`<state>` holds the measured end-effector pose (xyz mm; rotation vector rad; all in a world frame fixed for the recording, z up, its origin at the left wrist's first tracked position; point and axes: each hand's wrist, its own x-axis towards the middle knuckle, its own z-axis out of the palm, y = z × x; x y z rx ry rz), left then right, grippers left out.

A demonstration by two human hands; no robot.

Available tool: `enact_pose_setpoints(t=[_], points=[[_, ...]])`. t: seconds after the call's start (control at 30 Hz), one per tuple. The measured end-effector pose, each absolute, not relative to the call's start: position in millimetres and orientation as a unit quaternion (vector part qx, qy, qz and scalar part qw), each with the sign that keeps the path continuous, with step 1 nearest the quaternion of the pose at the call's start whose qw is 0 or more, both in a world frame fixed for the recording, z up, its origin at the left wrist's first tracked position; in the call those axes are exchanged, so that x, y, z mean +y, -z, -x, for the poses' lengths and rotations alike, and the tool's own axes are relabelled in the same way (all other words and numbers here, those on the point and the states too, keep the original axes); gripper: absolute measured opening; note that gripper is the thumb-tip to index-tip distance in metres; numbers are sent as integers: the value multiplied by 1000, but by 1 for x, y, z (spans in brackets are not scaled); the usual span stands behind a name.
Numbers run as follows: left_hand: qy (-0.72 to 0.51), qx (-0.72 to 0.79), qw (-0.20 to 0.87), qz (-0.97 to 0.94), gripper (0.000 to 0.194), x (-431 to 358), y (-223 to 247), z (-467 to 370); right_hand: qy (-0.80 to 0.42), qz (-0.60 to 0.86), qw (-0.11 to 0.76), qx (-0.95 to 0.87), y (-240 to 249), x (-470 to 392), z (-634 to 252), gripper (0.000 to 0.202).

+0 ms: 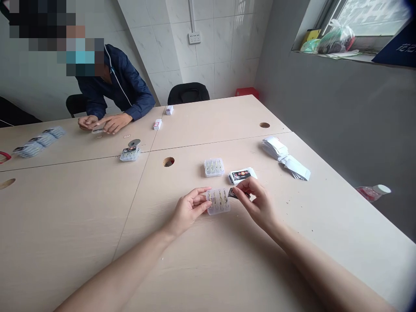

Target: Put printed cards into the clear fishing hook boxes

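My left hand (192,208) grips the left side of a clear plastic box (218,209), fingers behind and thumb in front. Several fish hooks with gold and silvery parts lie side by side in the box. Between thumb and fingers of my right hand (256,203) is a black printed label (233,193), close to the box's upper right corner; the fingers cover much of it. Just behind my right hand lies a stack of black and white printed labels (240,174). Another clear box of hooks (213,167) rests behind the held one.
White paper strips (287,158) lie in a fanned pile at the right. Labelled boxes (130,153) sit left of the table hole (168,162), with more boxes (39,143) farther left. Across the table (182,268), a person in a navy jacket (126,82) handles a small item.
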<state>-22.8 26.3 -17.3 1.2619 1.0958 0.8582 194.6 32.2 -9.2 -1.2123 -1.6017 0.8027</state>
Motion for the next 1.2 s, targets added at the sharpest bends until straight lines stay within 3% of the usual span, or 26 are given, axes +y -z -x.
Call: enact_pose_setpoints(t=[0.5,1.2], points=[[-381,451,609,-531,41,27,20,26,-448,468,468,-601,15,36,-194,30],[-401,433,611,-528,40,28,22,23,-473,479,503,-543,21,37,-197,22]])
